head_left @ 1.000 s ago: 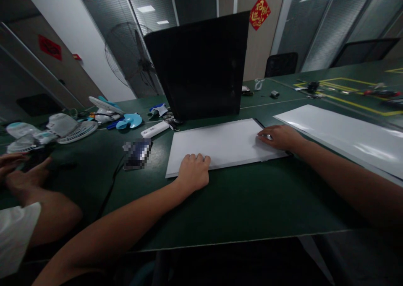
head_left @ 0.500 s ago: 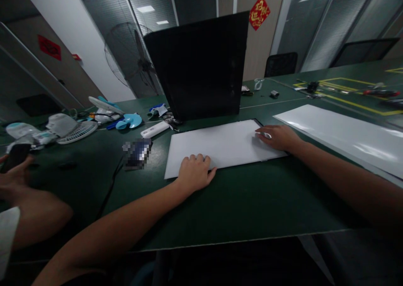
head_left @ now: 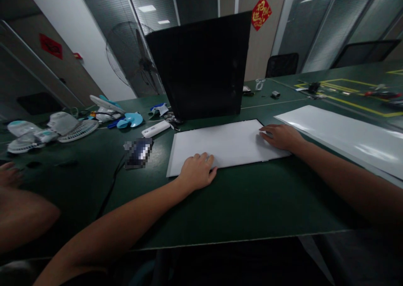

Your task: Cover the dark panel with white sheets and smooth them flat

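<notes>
A white rectangular sheet (head_left: 220, 145) lies on a slightly larger flat panel, whose thin dark edge shows at the far side and the right corner. My left hand (head_left: 197, 170) rests palm down over the near edge, left of the middle, with fingers on the white surface and the thumb out to the side. On the right end, my right hand (head_left: 280, 136) lies with its fingers stretched across the sheet. Neither hand is wrapped round anything. Along the left end runs a narrow pale strip (head_left: 171, 158) of the layer below.
A large black panel (head_left: 201, 68) stands upright behind. Glossy white sheets (head_left: 349, 137) lie to the right. Leftward are a white stick-shaped device (head_left: 155, 128), a blurred-out object (head_left: 138, 152), blue fan blades (head_left: 130, 120) and fan parts (head_left: 78, 128). Another person's arm (head_left: 25, 219) is at far left.
The white sheet has slid slightly right, and a narrow strip now shows at its left end. My hands have barely moved. The other person's hand has drawn left, its phone out of view.
</notes>
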The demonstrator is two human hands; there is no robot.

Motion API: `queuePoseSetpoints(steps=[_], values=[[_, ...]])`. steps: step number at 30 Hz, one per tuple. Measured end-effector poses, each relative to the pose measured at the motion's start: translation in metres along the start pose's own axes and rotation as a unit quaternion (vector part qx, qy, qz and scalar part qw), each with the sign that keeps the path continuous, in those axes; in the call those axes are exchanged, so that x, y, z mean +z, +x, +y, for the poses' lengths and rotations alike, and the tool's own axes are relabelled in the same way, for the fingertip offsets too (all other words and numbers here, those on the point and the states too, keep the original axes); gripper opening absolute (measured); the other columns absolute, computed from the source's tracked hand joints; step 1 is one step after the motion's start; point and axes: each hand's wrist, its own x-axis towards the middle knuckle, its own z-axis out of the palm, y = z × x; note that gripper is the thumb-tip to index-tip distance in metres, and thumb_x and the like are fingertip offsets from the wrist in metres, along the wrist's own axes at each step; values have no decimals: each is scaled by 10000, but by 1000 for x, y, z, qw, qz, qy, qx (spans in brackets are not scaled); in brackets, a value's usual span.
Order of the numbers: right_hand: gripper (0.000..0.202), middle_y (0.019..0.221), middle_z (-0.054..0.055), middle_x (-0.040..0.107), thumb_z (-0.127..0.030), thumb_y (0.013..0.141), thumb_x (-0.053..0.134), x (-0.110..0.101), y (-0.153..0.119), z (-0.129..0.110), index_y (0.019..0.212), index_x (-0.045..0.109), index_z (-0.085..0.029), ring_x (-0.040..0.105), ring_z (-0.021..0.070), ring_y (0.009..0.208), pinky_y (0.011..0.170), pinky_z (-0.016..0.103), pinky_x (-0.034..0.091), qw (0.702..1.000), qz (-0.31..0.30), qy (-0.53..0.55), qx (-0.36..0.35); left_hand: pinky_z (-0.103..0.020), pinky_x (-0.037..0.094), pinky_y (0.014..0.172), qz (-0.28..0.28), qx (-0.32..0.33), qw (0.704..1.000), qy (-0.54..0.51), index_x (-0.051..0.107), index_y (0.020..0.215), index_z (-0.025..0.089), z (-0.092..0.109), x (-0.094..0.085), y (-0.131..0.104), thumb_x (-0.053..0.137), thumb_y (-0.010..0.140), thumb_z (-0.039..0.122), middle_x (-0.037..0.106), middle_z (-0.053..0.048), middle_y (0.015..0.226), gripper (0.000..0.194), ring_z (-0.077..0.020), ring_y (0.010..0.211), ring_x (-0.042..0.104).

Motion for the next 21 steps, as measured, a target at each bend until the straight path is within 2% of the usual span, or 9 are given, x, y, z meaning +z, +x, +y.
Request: queuePoseSetpoints(steps=[8,12,16,21], values=[[597,1381,100,697,-571,1037,349,2,1,4,1351,734,-239,716,327,1063,951,532,565,1000,5,2,-12,-425,554,812,-5,-10,1000,2,611,1317,173,2,-2,0,400,1061,450,687,-157,1255,432,-324,1085,667],[557,1372,105,700,-538,1038,383,0,0,1,1335,748,-240,704,337,1126,1009,549,548,998,23,30,-48,-426,549,761,-12,-30,999,16,626,1291,161,3,-5,0,392,1057,479,698,-161,1192,459,-332,1017,676],[494,1407,66,685,-503,1038,426,-2,-1,-2,1341,741,-272,666,315,1239,1103,505,505,993,21,65,-97,-436,544,740,-23,-41,999,20,632,1274,157,5,-8,-1,376,1059,495,701,-161,1150,476,-342,984,679],[509,1413,69,683,-498,1058,396,-3,-2,-4,1308,759,-243,690,304,1201,1048,515,545,989,-5,83,-124,-423,545,723,-35,-53,998,13,633,1262,162,6,-9,0,375,1060,509,688,-166,1147,478,-344,988,674]])
